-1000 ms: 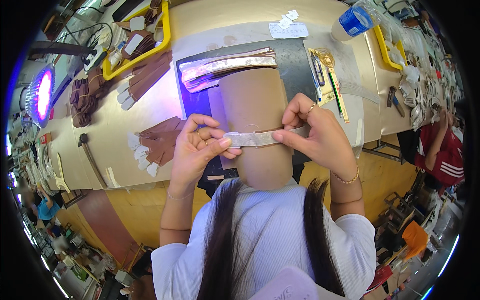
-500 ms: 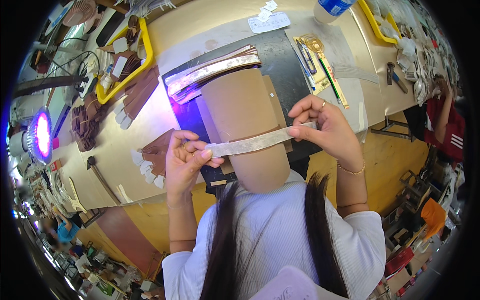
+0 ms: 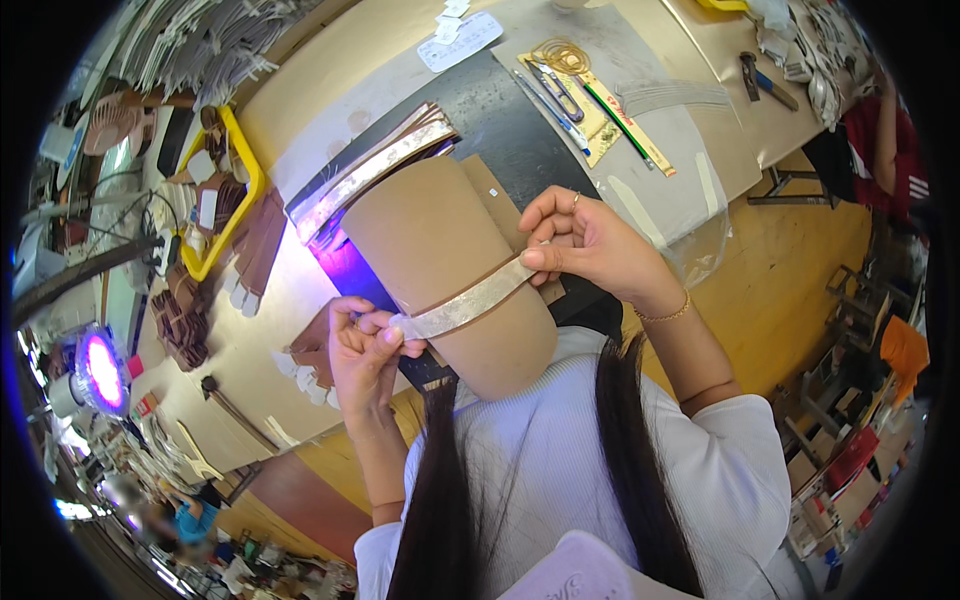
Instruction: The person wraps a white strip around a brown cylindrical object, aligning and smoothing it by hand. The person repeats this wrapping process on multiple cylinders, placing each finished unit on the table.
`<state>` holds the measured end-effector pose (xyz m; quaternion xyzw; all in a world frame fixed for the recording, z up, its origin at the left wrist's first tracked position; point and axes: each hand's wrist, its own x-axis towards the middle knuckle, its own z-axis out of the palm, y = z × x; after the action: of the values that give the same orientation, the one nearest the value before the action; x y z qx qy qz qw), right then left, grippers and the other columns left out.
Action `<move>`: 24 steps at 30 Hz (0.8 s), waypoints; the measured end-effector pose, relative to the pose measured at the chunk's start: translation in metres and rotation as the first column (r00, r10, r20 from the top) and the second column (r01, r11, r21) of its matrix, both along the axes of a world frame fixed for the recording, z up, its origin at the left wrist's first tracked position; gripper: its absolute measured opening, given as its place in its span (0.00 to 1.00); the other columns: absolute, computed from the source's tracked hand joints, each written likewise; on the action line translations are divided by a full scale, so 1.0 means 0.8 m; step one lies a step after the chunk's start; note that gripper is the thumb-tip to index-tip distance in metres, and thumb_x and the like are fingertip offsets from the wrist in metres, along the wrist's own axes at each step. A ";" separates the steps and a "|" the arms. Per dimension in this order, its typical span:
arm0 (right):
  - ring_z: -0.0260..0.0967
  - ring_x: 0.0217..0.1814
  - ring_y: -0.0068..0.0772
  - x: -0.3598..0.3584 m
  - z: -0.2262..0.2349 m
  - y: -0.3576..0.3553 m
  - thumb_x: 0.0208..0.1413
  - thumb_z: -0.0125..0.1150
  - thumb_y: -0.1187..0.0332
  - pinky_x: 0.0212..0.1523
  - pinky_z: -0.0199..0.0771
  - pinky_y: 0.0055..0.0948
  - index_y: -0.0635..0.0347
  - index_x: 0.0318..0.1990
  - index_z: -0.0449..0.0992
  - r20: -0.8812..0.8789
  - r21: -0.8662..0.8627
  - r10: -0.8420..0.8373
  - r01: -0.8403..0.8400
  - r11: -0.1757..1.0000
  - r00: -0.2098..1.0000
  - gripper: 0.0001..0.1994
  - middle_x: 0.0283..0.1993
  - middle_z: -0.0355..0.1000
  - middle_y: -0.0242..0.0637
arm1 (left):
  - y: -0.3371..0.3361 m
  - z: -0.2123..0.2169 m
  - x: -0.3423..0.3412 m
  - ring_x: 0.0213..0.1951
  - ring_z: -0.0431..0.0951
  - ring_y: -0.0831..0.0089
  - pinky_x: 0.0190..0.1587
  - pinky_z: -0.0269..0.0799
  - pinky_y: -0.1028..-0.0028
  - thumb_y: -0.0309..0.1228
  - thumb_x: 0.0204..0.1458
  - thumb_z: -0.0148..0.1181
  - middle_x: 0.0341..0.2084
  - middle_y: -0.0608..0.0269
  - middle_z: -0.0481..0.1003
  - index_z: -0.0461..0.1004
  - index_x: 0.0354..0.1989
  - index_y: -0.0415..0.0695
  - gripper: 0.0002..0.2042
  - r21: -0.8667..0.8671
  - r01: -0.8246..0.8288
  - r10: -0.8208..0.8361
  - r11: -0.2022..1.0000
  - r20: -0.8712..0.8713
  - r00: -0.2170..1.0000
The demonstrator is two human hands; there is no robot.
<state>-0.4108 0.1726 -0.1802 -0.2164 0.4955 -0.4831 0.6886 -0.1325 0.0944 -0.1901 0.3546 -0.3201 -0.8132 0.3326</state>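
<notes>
A pale, shiny strip (image 3: 465, 305) is stretched between my hands across a tan curved board (image 3: 420, 225) shaped like a half cylinder. A thin brown edge shows along the strip's upper side. My left hand (image 3: 368, 355) pinches its left end between thumb and fingers, beside the board. At the other end, my right hand (image 3: 595, 245) pinches the strip between thumb and forefinger, its remaining fingers curled. Just beyond the board lies a stack of brown strips (image 3: 440, 112) with a shiny pale one in front. Dark matting (image 3: 510, 110) lies underneath.
Snips (image 3: 566, 98), a green pencil (image 3: 620, 130) and coiled rubber bands (image 3: 560, 56) lie at the far right, with a hammer (image 3: 768, 82) further off. Left are a yellow-rimmed tray (image 3: 258, 180), bundled brown strips (image 3: 178, 325) and a glowing lamp (image 3: 103, 370).
The whole view has turned and shifted, so table items appear further left. My right grip is closer to the strip's end, which no longer shows past the thumb. Both hands still pinch it.
</notes>
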 end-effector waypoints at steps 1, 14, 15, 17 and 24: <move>0.69 0.29 0.17 -0.001 -0.003 0.002 0.50 0.64 0.72 0.33 0.71 0.16 0.62 0.39 0.65 0.020 0.023 -0.005 0.004 1.000 1.000 0.13 0.29 0.70 0.30 | 0.000 0.000 0.000 0.26 0.79 0.62 0.28 0.79 0.70 0.15 0.49 0.55 0.26 0.48 0.74 0.56 0.45 0.40 0.18 -0.002 -0.001 0.001 1.000 -0.001 1.000; 0.70 0.31 0.21 0.020 -0.026 0.018 0.50 0.64 0.69 0.33 0.71 0.21 0.66 0.38 0.69 -0.165 -0.117 -0.146 0.127 0.985 0.976 0.13 0.32 0.69 0.34 | 0.001 0.006 -0.006 0.26 0.78 0.64 0.30 0.77 0.72 0.15 0.48 0.56 0.28 0.50 0.75 0.57 0.46 0.41 0.19 0.017 0.002 -0.002 1.000 -0.014 1.000; 0.70 0.32 0.23 0.022 -0.022 0.020 0.50 0.64 0.68 0.34 0.71 0.23 0.66 0.37 0.71 -0.345 -0.165 -0.153 0.100 0.981 0.926 0.12 0.33 0.69 0.34 | 0.001 0.005 -0.005 0.26 0.78 0.64 0.30 0.77 0.72 0.15 0.48 0.56 0.28 0.50 0.75 0.57 0.46 0.41 0.19 0.013 0.001 -0.001 1.000 -0.013 1.000; 0.71 0.35 0.26 0.026 -0.008 0.024 0.49 0.64 0.68 0.35 0.70 0.27 0.65 0.35 0.74 -0.661 -0.241 -0.180 0.021 0.970 0.729 0.10 0.34 0.70 0.35 | 0.002 0.003 -0.005 0.25 0.78 0.64 0.30 0.77 0.72 0.15 0.48 0.56 0.28 0.50 0.76 0.57 0.45 0.41 0.19 0.006 -0.001 0.001 1.000 -0.011 1.000; 0.66 0.52 0.41 0.035 -0.013 0.055 0.56 0.52 0.71 0.52 0.64 0.33 0.65 0.46 0.74 -0.821 -0.222 -0.050 -0.236 0.946 0.569 0.12 0.51 0.69 0.42 | 0.005 0.008 -0.007 0.27 0.79 0.62 0.30 0.78 0.72 0.14 0.49 0.55 0.28 0.49 0.75 0.57 0.45 0.41 0.17 0.010 -0.023 0.023 1.000 -0.001 1.000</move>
<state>-0.3829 0.2166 -0.1902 -0.5449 0.6629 -0.3620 0.3642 -0.1382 0.0982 -0.1841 0.3596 -0.3119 -0.8109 0.3404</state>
